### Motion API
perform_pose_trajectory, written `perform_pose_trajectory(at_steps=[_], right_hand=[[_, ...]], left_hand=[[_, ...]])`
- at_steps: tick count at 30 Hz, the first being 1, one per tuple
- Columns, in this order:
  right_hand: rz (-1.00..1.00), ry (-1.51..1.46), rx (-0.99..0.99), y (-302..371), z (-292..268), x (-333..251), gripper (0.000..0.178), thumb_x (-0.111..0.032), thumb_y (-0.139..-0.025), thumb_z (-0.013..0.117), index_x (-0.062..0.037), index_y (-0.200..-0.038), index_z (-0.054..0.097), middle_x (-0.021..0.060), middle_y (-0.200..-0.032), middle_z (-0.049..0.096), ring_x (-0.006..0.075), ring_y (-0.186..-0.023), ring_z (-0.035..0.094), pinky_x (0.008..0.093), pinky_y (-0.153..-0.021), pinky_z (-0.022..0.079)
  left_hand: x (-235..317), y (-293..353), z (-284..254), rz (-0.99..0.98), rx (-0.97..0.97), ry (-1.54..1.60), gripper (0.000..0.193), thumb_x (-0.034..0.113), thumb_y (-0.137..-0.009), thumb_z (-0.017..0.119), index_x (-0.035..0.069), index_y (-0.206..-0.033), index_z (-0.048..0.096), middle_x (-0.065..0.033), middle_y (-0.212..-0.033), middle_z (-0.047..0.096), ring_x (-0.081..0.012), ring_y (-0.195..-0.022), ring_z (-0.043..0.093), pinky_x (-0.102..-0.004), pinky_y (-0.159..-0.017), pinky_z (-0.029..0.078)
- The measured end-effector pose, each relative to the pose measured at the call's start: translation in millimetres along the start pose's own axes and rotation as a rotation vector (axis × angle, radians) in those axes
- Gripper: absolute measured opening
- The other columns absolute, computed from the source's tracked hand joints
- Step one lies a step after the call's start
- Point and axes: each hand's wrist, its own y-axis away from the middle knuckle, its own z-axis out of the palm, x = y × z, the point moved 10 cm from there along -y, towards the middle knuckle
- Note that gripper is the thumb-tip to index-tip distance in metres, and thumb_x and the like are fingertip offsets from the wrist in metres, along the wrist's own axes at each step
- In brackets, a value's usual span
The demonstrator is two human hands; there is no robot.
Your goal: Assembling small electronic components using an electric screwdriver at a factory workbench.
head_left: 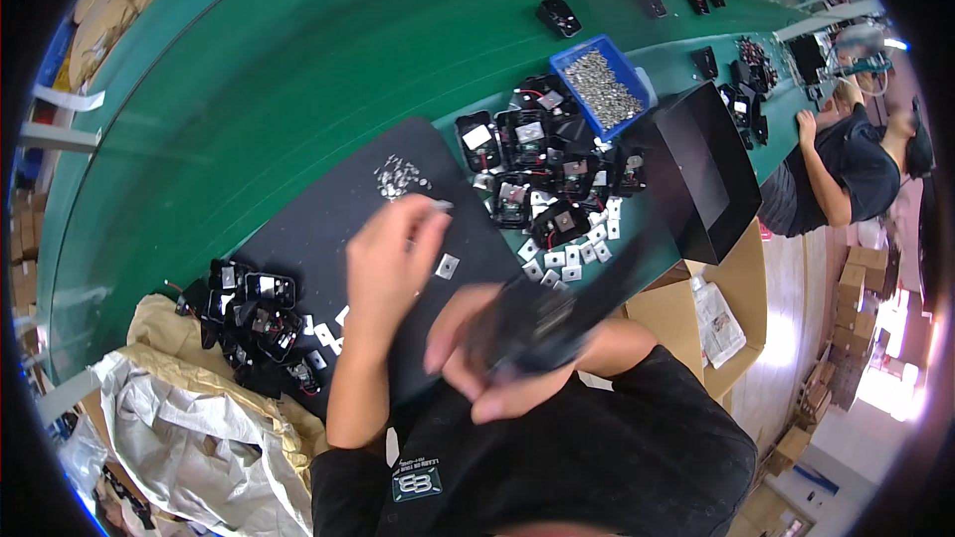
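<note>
My left hand (386, 254) is over the black mat (328, 194), its thumb and fingers pinched on a small silvery metal piece (441, 206). Beyond it on the mat lies a loose heap of small shiny metal pieces (398, 176). A white square plate with a dark centre (447, 266) rests on the mat, just right of that hand. Close to my chest, my right hand (473, 353) is wrapped round a dark elongated object (532, 323). Motion smears this object, so its kind cannot be made out.
Open black housings with small parts crowd the right (522, 139) and the left (264, 323). More white plates (572, 257) lie at the right. A blue bin (634, 80) holds many metal pieces. Beside it stands a black box (721, 179). A co-worker (846, 164) sits far right.
</note>
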Motion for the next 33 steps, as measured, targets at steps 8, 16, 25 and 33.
perform_pose_trajectory(at_steps=[8,16,25,33], right_hand=[[-0.972,0.073,0.623,-18.4,-96.0,-77.1,0.045,-0.012,-0.084,0.062,-0.0013,-0.122,0.042,0.0083,-0.078,0.055,0.0178,-0.066,0.053,0.0359,-0.063,0.048],[-1.041,0.318,0.806,-54.0,-118.3,-64.6,0.042,-0.01,-0.082,0.064,-0.0033,-0.12,0.044,0.0058,-0.075,0.053,0.0164,-0.065,0.052,0.0355,-0.065,0.047],[-0.968,0.43,0.89,-62.7,-119.2,-55.1,0.044,-0.012,-0.083,0.062,-0.0036,-0.122,0.043,0.0043,-0.076,0.051,0.0153,-0.067,0.05,0.0352,-0.066,0.046],[-0.991,0.222,0.692,-37.4,-88.1,-82.0,0.048,-0.019,-0.084,0.059,-0.0111,-0.127,0.041,0.0008,-0.078,0.046,0.0131,-0.067,0.045,0.0322,-0.066,0.04]], left_hand=[[-88.3,20.6,-76.3,-0.17,0.246,-0.081,0.014,0.001,-0.082,0.064,-0.002,-0.096,0.063,-0.0127,-0.084,0.067,-0.0186,-0.068,0.065,-0.0292,-0.064,0.052],[-100.9,15.8,-68.1,-0.253,0.198,-0.008,0.011,0.008,-0.081,0.069,0.002,-0.087,0.062,-0.0097,-0.076,0.065,-0.0224,-0.065,0.063,-0.033,-0.059,0.049],[-95.9,17.7,-69.3,-0.187,0.221,-0.035,0.012,0.005,-0.079,0.071,0.001,-0.085,0.062,-0.0082,-0.078,0.06,-0.0159,-0.06,0.057,-0.0286,-0.056,0.046],[-69.1,12.8,-66.3,-0.185,0.222,0.075,0.011,0.001,-0.078,0.072,0.0,-0.085,0.063,-0.0052,-0.077,0.061,-0.0103,-0.061,0.054,-0.023,-0.058,0.045]])
